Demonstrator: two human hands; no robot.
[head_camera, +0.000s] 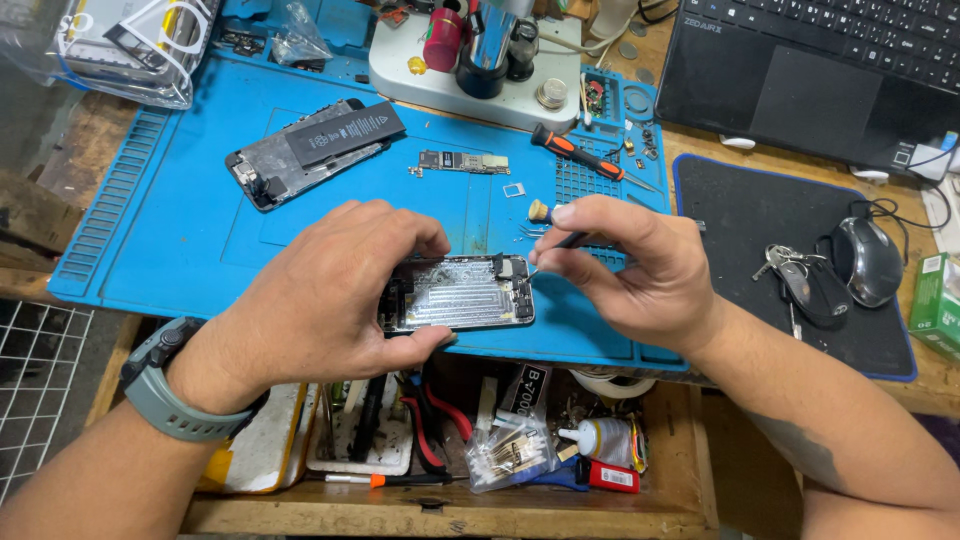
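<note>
My left hand (325, 295) grips an opened phone frame (462, 293) by its left end, holding it flat just above the front edge of the blue work mat (190, 230). Its bare silver inside faces up. My right hand (625, 270) pinches a thin dark tool (565, 241) between thumb and fingers, with the tip at the frame's upper right corner. Farther back on the mat lie a phone screen assembly with a black battery (315, 150), a small circuit board (462, 161) and an orange-and-black screwdriver (578, 152).
A microscope base (450, 85) stands at the mat's back edge. To the right are a black mouse pad (760, 230), keys (795, 280), a mouse (866, 258) and a laptop (830, 70). An open drawer (450, 440) below holds pliers, swabs and small bottles.
</note>
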